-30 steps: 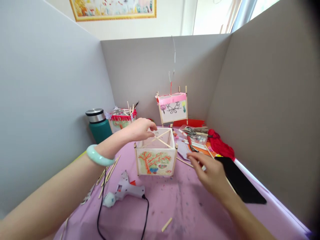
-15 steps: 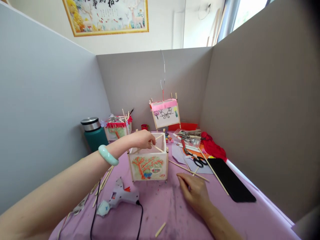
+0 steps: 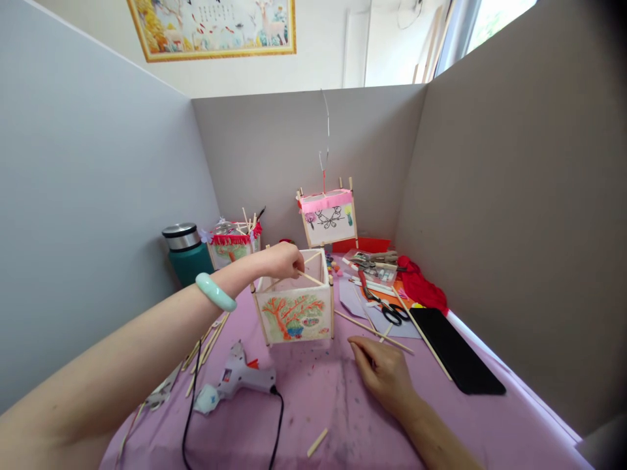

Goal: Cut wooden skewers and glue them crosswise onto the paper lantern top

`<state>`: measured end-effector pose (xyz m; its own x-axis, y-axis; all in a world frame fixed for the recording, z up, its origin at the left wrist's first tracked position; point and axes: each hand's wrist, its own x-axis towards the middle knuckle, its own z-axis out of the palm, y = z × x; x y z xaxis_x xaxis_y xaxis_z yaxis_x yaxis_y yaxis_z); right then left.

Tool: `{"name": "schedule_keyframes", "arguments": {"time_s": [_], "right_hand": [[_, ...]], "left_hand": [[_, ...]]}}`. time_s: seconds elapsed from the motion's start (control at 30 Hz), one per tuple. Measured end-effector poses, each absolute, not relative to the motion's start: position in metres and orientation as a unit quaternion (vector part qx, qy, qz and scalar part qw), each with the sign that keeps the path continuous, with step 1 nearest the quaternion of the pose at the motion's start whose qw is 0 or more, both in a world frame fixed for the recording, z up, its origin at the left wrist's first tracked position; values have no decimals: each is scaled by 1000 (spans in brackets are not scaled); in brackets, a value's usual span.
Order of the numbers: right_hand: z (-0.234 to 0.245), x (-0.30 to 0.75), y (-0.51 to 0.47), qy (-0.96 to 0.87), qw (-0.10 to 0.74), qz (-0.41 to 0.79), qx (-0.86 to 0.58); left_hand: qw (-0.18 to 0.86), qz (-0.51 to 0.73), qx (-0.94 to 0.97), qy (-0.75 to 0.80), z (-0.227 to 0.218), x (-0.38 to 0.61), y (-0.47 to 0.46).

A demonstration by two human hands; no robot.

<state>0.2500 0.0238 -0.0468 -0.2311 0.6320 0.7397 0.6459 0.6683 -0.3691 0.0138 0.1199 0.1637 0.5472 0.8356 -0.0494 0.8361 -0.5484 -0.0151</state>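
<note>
A small paper lantern box (image 3: 295,314) with wooden corner posts and a painted red tree stands on the purple table cover (image 3: 343,418). My left hand (image 3: 283,260), with a pale green bangle on the wrist, reaches over the box's open top and pinches a thin wooden stick (image 3: 309,277) lying across the frame. My right hand (image 3: 379,369) rests on the cover just right of the box, fingers curled down near a long wooden stick (image 3: 375,331); whether it holds anything is hidden.
A white glue gun (image 3: 235,382) with black cord lies front left beside loose sticks (image 3: 208,343). Behind stand a teal flask (image 3: 187,252), a red-fringed lantern (image 3: 234,243) and a pink-topped lantern (image 3: 328,215). Scissors (image 3: 386,310), red cloth (image 3: 421,287) and a black slab (image 3: 455,356) lie right. Grey partitions enclose the table.
My right hand came back from the scissors area and settled on the cover near the box. My left hand stayed on the box top, shifting its pinch along the crossing stick.
</note>
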Motion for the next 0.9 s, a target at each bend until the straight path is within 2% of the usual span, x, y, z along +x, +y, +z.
{"name": "schedule_keyframes", "arguments": {"time_s": [0.3, 0.5, 0.67, 0.9], "right_hand": [[-50, 251, 27, -785, 466, -7, -409], [-48, 252, 26, -785, 457, -2, -419], [-48, 251, 26, -782, 458, 5, -424], [-48, 252, 26, -779, 459, 12, -427]], "left_hand": [[47, -53, 854, 515, 164, 17, 135], [147, -77, 846, 507, 169, 9, 133], [178, -46, 841, 508, 180, 5, 130], [237, -55, 834, 495, 162, 7, 138]]}}
